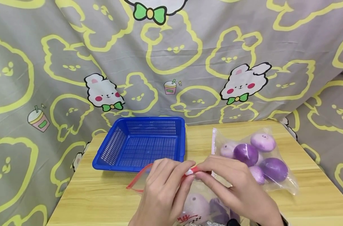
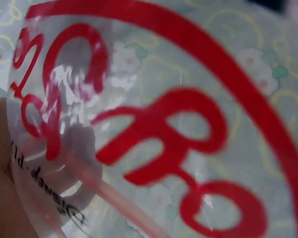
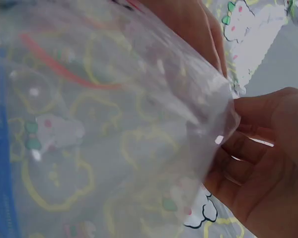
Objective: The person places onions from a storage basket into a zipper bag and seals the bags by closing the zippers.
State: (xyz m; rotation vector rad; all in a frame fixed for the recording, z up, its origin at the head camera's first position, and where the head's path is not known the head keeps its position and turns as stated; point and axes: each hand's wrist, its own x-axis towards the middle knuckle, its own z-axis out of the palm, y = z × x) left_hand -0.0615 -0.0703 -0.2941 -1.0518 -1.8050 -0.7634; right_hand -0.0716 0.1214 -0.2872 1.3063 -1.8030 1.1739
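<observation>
Both hands meet at the red zip edge [image 1: 140, 180] of a clear plastic bag. My left hand [image 1: 164, 188] pinches that edge beside a small white piece [image 1: 189, 172]. From the other side, my right hand [image 1: 240, 185] pinches the red strip between thumb and fingers. Below them, round purple onion-like vegetables [image 1: 196, 204] show through the bag, partly hidden by the hands. Red lettering [image 2: 174, 134] on the clear plastic fills the left wrist view. In the right wrist view, the fingers [image 3: 243, 153] are at the edge of the bag [image 3: 114, 144].
A blue plastic basket [image 1: 148, 150] with nothing visible inside stands at the back left of the wooden table [image 1: 83, 194]. At the right lies another clear bag [image 1: 216, 141] holding several purple onion-like vegetables [image 1: 274, 169]. A patterned curtain [image 1: 188, 62] hangs behind the table.
</observation>
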